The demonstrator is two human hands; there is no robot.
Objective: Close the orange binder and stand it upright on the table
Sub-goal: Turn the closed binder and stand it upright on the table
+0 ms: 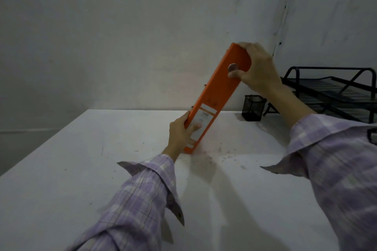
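Note:
The orange binder [216,95] is closed and stands on its lower end on the white table [81,169], its spine towards me, its top leaning to the right. A white label and a metal finger ring show on the spine. My left hand [181,132] grips the binder's lower left edge, thumb on the label. My right hand [257,67] wraps the top right end, thumb by the metal ring.
A small black mesh pen cup [253,108] stands just behind and right of the binder. A black mesh stacked letter tray [334,91] fills the back right corner. A grey wall rises close behind the table. Scuffs and crumbs mark the tabletop near the binder's foot.

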